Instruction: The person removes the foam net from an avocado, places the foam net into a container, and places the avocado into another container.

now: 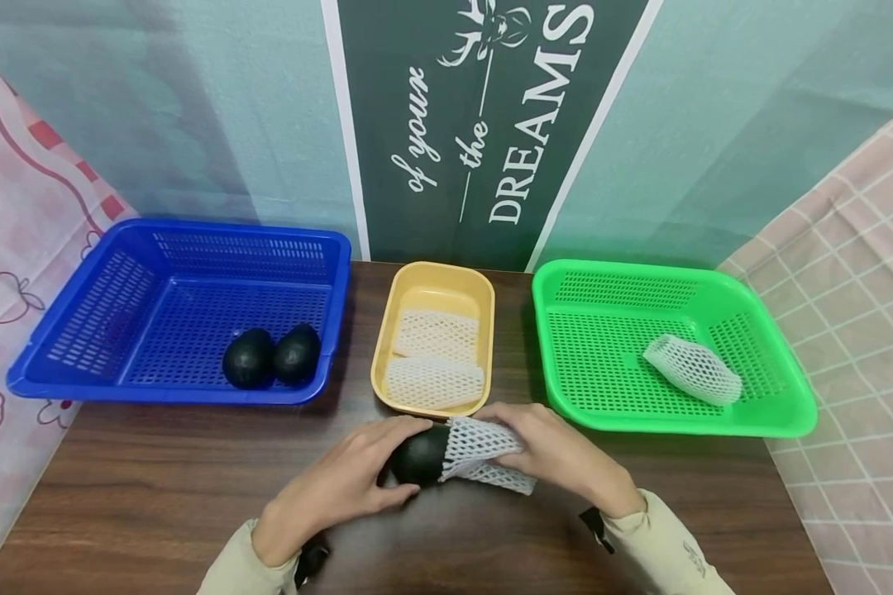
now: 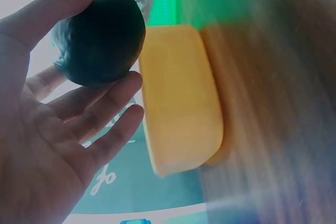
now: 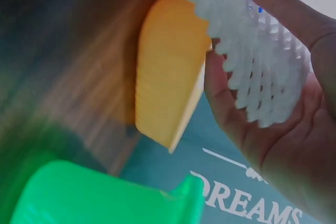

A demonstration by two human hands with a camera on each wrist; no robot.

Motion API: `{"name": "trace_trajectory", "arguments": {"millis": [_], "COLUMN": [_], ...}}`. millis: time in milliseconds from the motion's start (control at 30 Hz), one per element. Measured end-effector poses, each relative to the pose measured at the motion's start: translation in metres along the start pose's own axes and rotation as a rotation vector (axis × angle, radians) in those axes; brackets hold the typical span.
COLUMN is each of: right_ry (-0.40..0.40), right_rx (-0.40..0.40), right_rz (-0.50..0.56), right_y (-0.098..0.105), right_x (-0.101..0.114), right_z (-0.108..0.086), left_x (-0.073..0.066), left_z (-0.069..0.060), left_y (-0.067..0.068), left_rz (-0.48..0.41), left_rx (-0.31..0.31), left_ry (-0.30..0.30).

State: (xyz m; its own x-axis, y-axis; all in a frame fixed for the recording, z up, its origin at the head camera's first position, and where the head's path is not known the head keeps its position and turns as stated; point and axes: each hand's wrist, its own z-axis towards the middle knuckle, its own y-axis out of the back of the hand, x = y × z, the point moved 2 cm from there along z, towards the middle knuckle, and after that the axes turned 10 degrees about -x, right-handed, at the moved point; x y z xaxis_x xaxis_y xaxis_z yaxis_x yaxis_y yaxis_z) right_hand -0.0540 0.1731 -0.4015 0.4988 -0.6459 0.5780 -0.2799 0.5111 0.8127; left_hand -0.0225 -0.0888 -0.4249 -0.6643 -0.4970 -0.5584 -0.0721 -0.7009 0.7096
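Note:
A dark round fruit-like object (image 1: 420, 455) is held in the left hand (image 1: 342, 483), thumb on one side and fingers on the other. Its right end sits inside the mouth of a white foam net sleeve (image 1: 484, 450). The right hand (image 1: 558, 454) pinches that sleeve, whose far end hangs loose. In the left wrist view the dark object (image 2: 102, 38) rests between the thumb and fingertips of the left hand (image 2: 68, 114). The right wrist view shows the net (image 3: 257, 61) between the thumb and fingers of the right hand (image 3: 294, 129).
Behind the hands, a yellow tray (image 1: 433, 274) holds flat foam nets (image 1: 435, 383). At the left, a blue basket (image 1: 171, 395) contains two dark round objects (image 1: 249, 359). The green basket (image 1: 677, 421) at the right holds a netted object (image 1: 694, 369).

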Motion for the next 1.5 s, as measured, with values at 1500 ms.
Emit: {"name": "trace_trajectory", "arguments": {"millis": [1500], "right_ry": [-0.006], "right_rx": [-0.361], "right_rz": [-0.246], "right_y": [0.063], "right_x": [0.019], "right_z": [0.11], "left_x": [0.063], "left_z": [-0.017], "left_y": [0.113], "left_rz": [0.254], "left_rx": [-0.463], "left_ry": [0.157]}}
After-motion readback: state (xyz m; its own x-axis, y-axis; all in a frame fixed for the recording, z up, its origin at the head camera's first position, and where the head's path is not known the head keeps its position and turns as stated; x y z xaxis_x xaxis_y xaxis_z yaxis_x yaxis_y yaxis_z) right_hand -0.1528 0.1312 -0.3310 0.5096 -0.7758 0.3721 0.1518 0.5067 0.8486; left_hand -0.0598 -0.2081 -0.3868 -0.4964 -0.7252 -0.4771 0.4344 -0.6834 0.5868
